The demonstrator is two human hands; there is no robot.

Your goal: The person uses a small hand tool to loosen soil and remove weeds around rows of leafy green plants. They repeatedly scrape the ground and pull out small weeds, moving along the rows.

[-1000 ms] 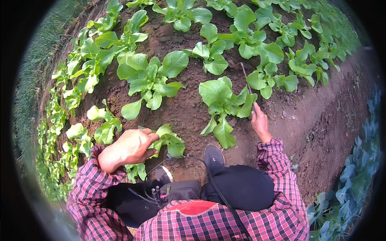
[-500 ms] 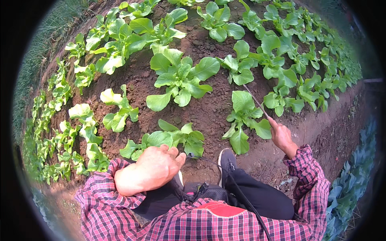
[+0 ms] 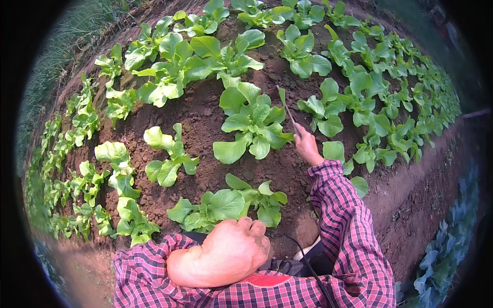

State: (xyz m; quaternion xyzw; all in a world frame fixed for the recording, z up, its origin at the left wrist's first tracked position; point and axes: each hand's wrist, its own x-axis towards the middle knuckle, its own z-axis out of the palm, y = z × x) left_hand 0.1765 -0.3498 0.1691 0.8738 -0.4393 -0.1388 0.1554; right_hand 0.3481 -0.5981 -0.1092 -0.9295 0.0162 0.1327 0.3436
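My right hand [image 3: 307, 147] reaches forward with its fingers wrapped round a thin, dark, stick-like tool [image 3: 290, 114]. The tool's far tip is just right of a large leafy lettuce plant [image 3: 251, 123]. Close to my body, my left hand [image 3: 231, 251] is curled with the knuckles up; its palm and fingertips are hidden, so what it holds, if anything, cannot be made out. Right in front of that hand grow light-green lettuce plants [image 3: 226, 204]. My right forearm covers much of another lettuce [image 3: 334, 151].
Rows of lettuce [image 3: 169, 66] fill the brown soil bed [image 3: 205, 138]. A dark cord [image 3: 308, 264] runs down past my lap. Bluish leafy plants [image 3: 444, 251] stand at the lower right, with thin grassy plants [image 3: 61, 61] at the far left.
My right hand has swung left and forward with the tool, from the right-hand lettuce to beside the large central one. My view has shifted, and the left hand remains curled.
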